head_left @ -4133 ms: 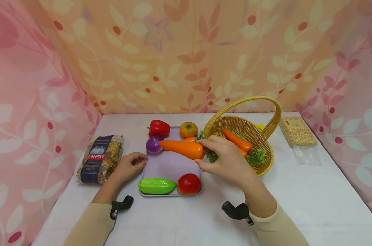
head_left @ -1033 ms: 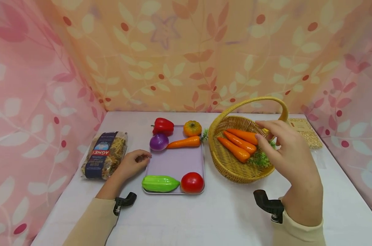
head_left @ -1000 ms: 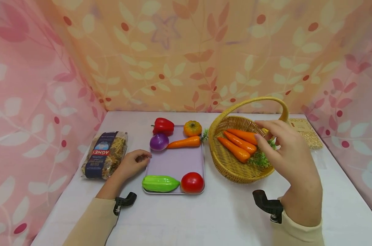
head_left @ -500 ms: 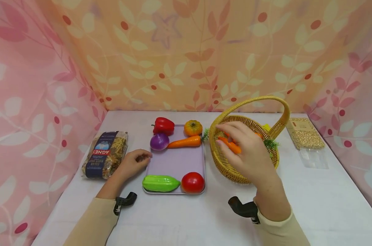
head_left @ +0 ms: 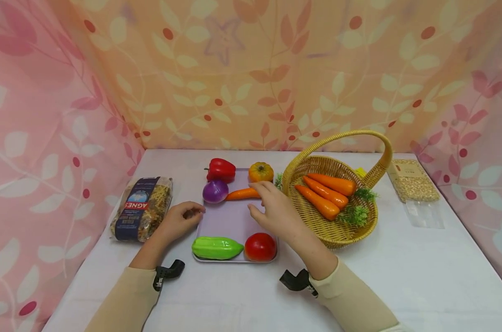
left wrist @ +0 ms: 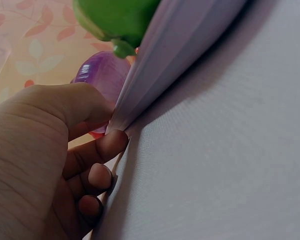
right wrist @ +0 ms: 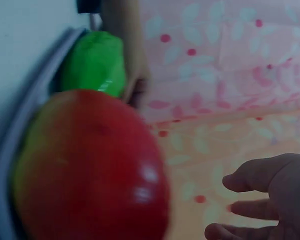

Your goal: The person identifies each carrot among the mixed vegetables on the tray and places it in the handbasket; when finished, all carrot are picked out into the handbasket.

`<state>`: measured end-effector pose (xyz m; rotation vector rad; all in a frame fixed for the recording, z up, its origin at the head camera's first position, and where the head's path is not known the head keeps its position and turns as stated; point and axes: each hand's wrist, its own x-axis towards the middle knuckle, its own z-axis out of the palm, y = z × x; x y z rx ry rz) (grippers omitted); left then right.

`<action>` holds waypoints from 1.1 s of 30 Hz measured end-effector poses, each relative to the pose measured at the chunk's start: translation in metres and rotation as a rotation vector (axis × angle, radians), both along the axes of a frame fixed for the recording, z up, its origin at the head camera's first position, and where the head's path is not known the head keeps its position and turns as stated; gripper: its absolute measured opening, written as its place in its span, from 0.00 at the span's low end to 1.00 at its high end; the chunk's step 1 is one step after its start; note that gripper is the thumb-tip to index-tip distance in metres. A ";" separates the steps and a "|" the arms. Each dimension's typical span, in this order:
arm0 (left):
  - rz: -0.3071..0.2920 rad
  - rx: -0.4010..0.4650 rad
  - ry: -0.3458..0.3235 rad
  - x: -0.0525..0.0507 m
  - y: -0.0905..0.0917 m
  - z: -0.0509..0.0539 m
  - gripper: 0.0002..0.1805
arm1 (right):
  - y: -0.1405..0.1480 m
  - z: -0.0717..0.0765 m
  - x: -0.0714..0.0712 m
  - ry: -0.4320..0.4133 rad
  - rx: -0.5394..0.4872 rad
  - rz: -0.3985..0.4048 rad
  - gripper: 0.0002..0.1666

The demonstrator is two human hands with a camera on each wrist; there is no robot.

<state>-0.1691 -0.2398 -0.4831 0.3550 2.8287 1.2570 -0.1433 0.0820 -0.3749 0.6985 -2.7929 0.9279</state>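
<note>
My left hand (head_left: 182, 221) lies at the left edge of the lilac tray (head_left: 230, 221); in the left wrist view its thumb and index finger pinch the rim. My right hand (head_left: 277, 210) hovers over the tray's right side, fingers apart and holding nothing, covering the thick end of an orange carrot (head_left: 239, 194). Around it on the tray are a red bell pepper (head_left: 220, 170), a purple onion (head_left: 215, 191), a small pumpkin (head_left: 261, 172), a green ridged vegetable (head_left: 217, 248) and a round red fruit (right wrist: 95, 170), yellow-green on one side.
Right of the tray stands a wicker basket (head_left: 313, 235) with a tall handle, holding three carrots (head_left: 325, 192) with leafy tops. A bag of grains (head_left: 413, 180) lies at the far right. A printed food packet (head_left: 142, 210) lies left of the left hand.
The carrot that my right hand held over the tray lies in the basket. The hand has let go and moved left from the basket to the tray. The left hand has barely moved.
</note>
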 end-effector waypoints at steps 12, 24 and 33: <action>-0.011 0.002 0.031 -0.001 0.002 0.001 0.09 | -0.005 -0.048 -0.028 -0.279 -0.144 -0.130 0.46; -0.008 0.000 0.015 -0.001 0.001 -0.001 0.10 | -0.006 -0.051 -0.027 -0.318 -0.061 -0.196 0.48; -0.020 0.019 0.005 0.000 0.000 -0.001 0.10 | -0.006 -0.058 -0.028 -0.331 0.005 -0.230 0.45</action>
